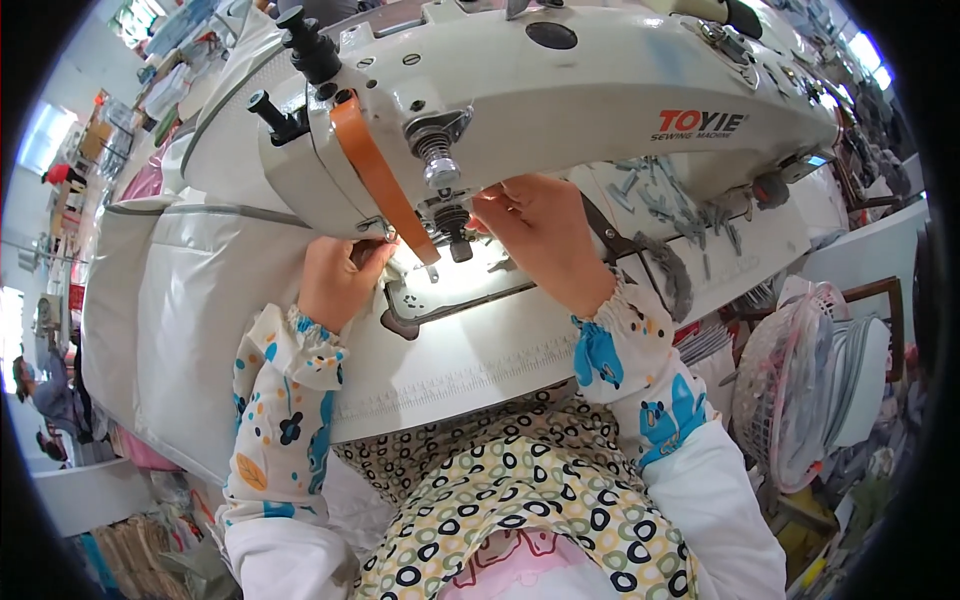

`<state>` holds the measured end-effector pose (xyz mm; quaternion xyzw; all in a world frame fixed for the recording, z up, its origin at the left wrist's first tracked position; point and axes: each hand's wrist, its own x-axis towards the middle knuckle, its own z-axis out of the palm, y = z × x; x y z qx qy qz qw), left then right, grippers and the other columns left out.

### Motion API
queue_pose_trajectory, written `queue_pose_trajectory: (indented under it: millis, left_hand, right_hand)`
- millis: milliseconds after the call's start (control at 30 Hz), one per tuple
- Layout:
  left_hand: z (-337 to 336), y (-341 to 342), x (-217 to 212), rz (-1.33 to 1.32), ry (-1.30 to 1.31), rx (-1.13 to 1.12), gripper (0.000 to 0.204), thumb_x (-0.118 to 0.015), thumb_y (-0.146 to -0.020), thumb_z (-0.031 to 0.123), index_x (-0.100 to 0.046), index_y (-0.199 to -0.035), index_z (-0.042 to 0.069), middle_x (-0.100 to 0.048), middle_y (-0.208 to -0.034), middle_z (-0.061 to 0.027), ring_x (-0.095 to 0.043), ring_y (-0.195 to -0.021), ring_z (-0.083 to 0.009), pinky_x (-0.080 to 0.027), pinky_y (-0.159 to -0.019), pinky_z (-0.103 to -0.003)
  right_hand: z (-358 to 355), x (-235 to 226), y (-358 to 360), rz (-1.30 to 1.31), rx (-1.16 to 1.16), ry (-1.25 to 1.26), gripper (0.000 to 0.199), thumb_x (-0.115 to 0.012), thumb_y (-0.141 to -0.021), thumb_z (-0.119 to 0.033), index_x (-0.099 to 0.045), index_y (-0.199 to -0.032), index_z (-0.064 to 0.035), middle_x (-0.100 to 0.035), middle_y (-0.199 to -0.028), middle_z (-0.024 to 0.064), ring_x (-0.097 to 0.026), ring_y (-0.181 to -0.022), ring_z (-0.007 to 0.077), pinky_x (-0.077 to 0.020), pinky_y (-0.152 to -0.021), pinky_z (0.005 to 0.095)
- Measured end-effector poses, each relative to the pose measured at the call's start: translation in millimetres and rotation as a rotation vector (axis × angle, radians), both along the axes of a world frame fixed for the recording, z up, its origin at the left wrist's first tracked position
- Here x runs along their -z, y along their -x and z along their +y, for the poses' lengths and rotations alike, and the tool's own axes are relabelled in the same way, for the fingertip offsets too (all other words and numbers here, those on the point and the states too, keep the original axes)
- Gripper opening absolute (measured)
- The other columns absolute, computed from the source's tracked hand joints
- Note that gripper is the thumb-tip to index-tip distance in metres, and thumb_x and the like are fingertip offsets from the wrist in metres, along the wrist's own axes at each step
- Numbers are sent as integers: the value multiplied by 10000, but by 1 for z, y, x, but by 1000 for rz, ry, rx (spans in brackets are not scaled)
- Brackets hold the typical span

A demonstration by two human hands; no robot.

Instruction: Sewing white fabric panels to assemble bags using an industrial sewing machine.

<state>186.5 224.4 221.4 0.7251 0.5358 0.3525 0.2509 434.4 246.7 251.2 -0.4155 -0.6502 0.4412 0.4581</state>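
A white sewing machine [590, 95] spans the view, with an orange strip [378, 180] hanging down its front beside a metal tension knob [440, 160]. My left hand [338, 282] is closed left of the needle area, thumb and fingers pinched together at the brightly lit spot. Just right of the presser parts [456, 235], my right hand [545, 238] is closed too, its fingertips partly behind them. What either pinch holds is hidden by glare and machine parts. Large white sheet material [190, 320] with grey edging lies to the left, reaching toward my left hand.
The white machine bed [480, 360] carries a printed ruler along its near edge. Grey scraps [670, 205] lie under the machine arm at right. A pink mesh basket [775, 385] with stacked pale pieces stands at the right. Cluttered shelves and a distant person [50, 385] are at left.
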Motion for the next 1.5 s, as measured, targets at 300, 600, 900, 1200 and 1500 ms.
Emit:
queue_pose_trajectory:
  millis: [300,600,900,1200,1500]
  left_hand:
    - [20,24,18,367,-172,19,108,-675,-835,98,-676,-904,15,-674,-787,-178,-654,-696,-361,-535,-661,-438]
    - [36,20,10,668,-274,12,191,-651,-845,187,-694,-974,54,-679,-912,-167,-653,-842,-363,-532,-746,-467]
    - [18,17,8,577,-188,-84,181,-605,-898,180,-676,-1022,68,-654,-1001,-147,-622,-914,-371,-513,-779,-472]
    - [14,10,3,598,-158,-120,178,-614,-884,174,-673,-1008,61,-654,-996,-144,-621,-905,-375,-506,-776,-477]
    - [-4,15,0,527,-182,-73,140,-576,-936,108,-622,-1025,10,-631,-1036,-166,-620,-890,-376,-508,-763,-443]
  right_hand:
    - [-53,-26,-67,-469,132,-227,175,-679,-893,-79,-664,-1045,7,-722,-949,130,-714,-795,209,-549,-683,278]
    - [-87,15,-129,-1317,303,-318,314,-661,-810,-81,-561,-1095,7,-603,-817,173,-615,-824,405,-500,-759,483]
    - [-115,-21,-71,-432,-357,432,341,-732,-883,-216,-552,-1085,-7,-647,-780,91,-599,-673,110,-459,-563,299]
    - [-98,-26,20,63,-409,1035,880,-332,-879,-823,-475,-1114,12,-474,-713,-1,-537,-599,108,-463,-560,257]
    - [-107,-10,15,190,-392,935,740,-431,-911,-736,-514,-1022,-10,-469,-667,-24,-499,-564,99,-429,-520,270]
